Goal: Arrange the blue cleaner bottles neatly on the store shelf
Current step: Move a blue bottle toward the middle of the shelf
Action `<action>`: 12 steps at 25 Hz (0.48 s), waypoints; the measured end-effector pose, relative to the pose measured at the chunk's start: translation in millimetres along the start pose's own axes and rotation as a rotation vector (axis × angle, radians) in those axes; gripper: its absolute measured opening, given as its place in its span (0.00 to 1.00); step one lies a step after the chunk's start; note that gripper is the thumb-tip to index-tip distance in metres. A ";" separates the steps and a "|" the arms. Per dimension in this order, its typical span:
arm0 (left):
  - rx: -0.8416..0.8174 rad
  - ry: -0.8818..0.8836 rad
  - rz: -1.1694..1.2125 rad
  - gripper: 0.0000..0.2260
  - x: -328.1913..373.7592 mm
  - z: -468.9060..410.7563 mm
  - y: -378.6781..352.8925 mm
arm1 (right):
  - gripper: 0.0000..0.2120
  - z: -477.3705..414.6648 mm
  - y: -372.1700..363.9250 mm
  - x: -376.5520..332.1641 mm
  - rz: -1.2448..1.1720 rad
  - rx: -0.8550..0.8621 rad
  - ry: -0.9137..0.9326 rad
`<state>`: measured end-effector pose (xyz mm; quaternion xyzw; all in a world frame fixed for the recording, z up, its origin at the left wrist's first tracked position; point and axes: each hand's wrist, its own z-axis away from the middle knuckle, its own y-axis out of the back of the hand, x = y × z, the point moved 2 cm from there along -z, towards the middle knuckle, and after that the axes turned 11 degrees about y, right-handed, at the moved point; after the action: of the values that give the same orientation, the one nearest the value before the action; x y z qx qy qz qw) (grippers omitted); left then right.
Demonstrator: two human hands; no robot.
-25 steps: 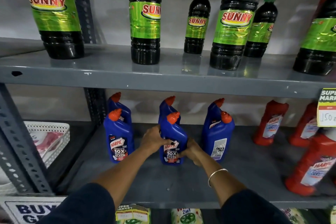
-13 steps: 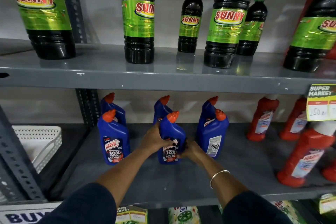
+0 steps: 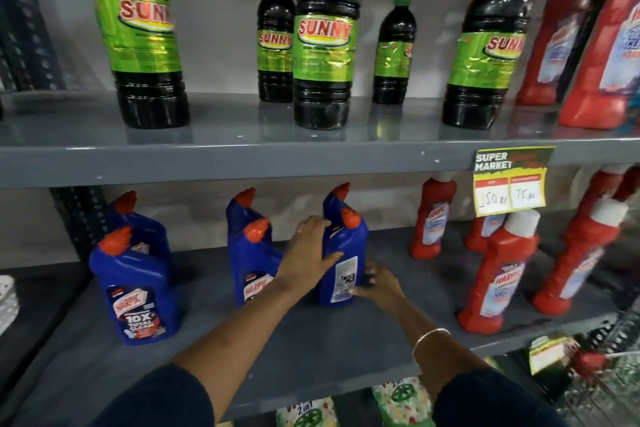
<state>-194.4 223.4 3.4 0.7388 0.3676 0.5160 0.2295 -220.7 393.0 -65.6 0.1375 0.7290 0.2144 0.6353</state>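
Note:
Several blue cleaner bottles with orange caps stand in three front-and-back pairs on the grey lower shelf (image 3: pixel 329 340). The left front bottle (image 3: pixel 138 298) shows its label. The middle front bottle (image 3: pixel 254 267) stands upright just left of my left hand. The right front bottle (image 3: pixel 346 263) has its back label facing me. My left hand (image 3: pixel 308 256) presses against this right bottle's left side, fingers spread over its shoulder. My right hand (image 3: pixel 375 282) touches its lower right corner at the base.
Red cleaner bottles (image 3: pixel 498 274) stand to the right on the same shelf. Dark green-labelled bottles (image 3: pixel 323 42) line the upper shelf (image 3: pixel 242 163), which carries a yellow price tag (image 3: pixel 509 180). A dark upright post (image 3: pixel 79 218) bounds the left. Packets show on the shelf below.
Both hands have left the middle front bottle and moved right onto the right front bottle. The view has shifted to the right.

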 end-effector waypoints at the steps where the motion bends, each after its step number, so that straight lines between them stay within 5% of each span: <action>1: -0.114 0.092 0.046 0.24 -1.5 -10.4 -10.1 | 0.27 -7.8 2.1 3.1 -0.070 -0.059 0.047; 4: -0.274 0.299 0.133 0.21 -8.3 -31.4 -28.0 | 0.24 -28.4 -1.2 6.8 -0.208 -0.112 0.074; 7: -0.265 0.396 0.124 0.18 -7.0 -37.0 -38.3 | 0.22 -46.9 0.7 16.1 -0.167 -0.110 0.118; 12: 0.081 0.565 -0.041 0.14 13.8 -33.5 -37.1 | 0.16 -47.0 -1.5 3.5 -0.126 -0.091 0.243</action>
<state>-234.3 255.9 -2.9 0.5669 0.4521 0.6815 0.0988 -267.5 386.8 -64.5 0.0354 0.7973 0.2221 0.5602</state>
